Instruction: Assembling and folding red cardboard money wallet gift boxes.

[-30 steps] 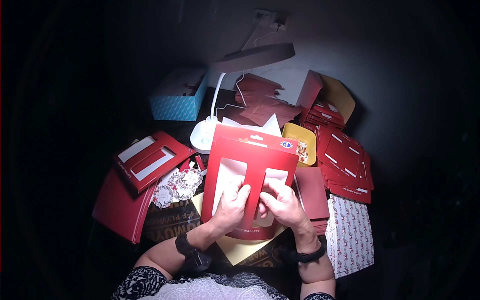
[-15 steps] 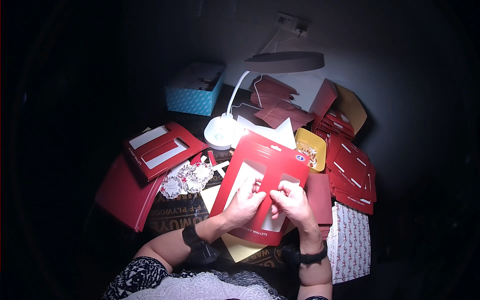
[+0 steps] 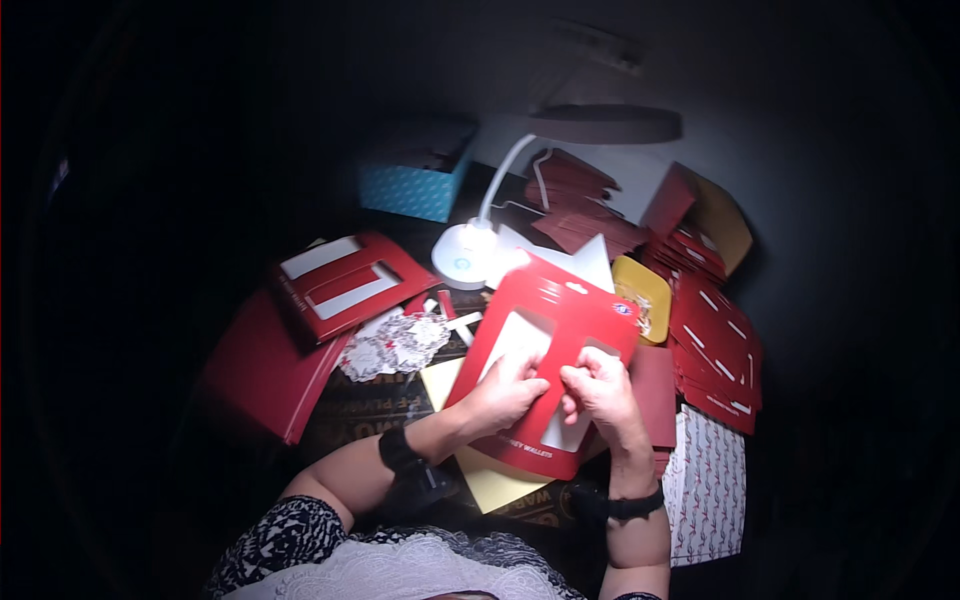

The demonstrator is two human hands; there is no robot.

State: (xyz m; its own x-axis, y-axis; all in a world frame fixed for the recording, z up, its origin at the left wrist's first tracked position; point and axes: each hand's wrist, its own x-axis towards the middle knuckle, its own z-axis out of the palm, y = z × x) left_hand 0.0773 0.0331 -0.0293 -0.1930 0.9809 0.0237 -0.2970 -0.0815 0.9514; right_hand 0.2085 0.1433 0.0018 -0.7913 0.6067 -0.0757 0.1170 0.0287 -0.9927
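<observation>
Head view: the red packet (image 3: 566, 345) is held over the near middle of the table (image 3: 345, 435), a bit tilted. Its middle strip seems to be pinched in the grip of the left hand (image 3: 508, 392) and the right hand (image 3: 607, 395), with the thumbs facing each other by the two pale windows (image 3: 520, 340). The step in hand looks like careful finger work there; a soft touch is called for next, so nothing gets bent. The card looks thin and smooth. Frilly paper shapes (image 3: 395, 345) are piled at left, and a yellow tub (image 3: 635, 272) is seen at far right.
</observation>
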